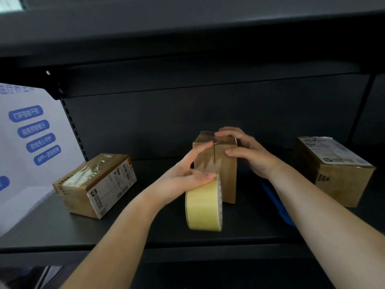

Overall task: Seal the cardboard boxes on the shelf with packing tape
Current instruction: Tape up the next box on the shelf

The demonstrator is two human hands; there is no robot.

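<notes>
A small brown cardboard box (226, 170) stands upright in the middle of the dark shelf (62, 226), its flap seam facing me. My left hand (187, 174) grips a pale yellow roll of packing tape (203, 207) from above, with its fingers stretched against the box's left front. My right hand (248, 153) holds the box's top right corner, fingers over the top edge and thumb on the front. Clear tape seems to lie across the top of the box.
A labelled cardboard box (95, 184) lies at the left and a larger one (333, 170) at the right of the shelf. A white sign with blue buttons (31, 142) leans at the far left. Something blue (277, 203) shows behind my right forearm. Another shelf board hangs overhead.
</notes>
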